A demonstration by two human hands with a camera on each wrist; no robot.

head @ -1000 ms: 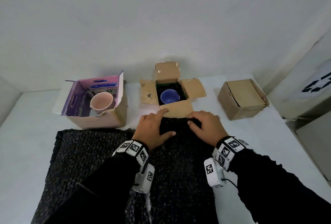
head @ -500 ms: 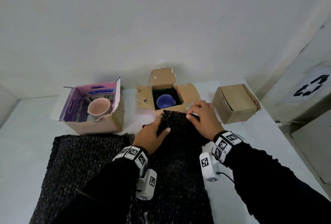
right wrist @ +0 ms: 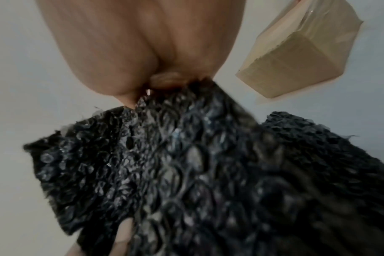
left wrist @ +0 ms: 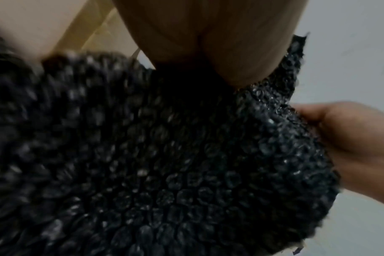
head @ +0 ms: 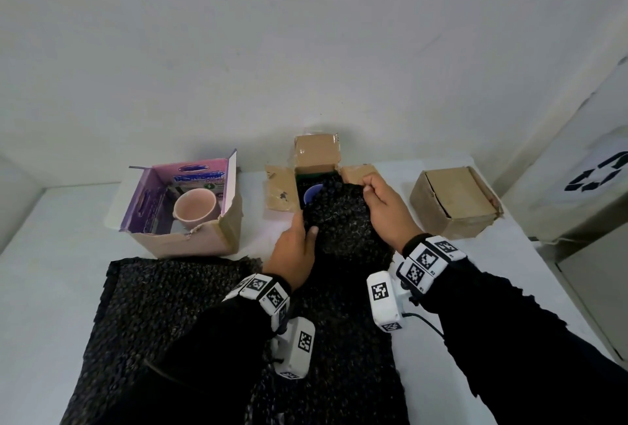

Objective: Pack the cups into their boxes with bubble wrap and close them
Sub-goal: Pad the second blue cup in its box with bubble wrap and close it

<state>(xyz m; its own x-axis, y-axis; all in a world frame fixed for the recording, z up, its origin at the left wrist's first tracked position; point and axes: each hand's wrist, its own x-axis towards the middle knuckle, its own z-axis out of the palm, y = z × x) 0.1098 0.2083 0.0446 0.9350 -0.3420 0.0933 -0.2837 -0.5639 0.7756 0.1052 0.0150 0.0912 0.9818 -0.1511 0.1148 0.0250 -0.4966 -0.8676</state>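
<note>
A sheet of black bubble wrap (head: 339,220) hangs lifted over the open brown box (head: 282,193) at the back middle. My left hand (head: 299,237) pinches its left edge and my right hand (head: 380,200) pinches its far right corner. The sheet half covers the blue cup (head: 311,192) inside that box. In the purple-lined box (head: 190,231) to the left stands a pink cup (head: 195,208). Both wrist views are filled by the bubble wrap (left wrist: 164,164) (right wrist: 208,173) held in the fingers.
A shut brown box (head: 455,200) (right wrist: 300,52) stands at the right, near the table's edge. More black bubble wrap (head: 163,305) lies flat on the white table (head: 40,271) in front of me. A white bin with a recycling mark (head: 598,176) is at far right.
Both hands have lifted the bubble wrap off the table and carried it forward over the open brown box, so that it now hides part of the blue cup.
</note>
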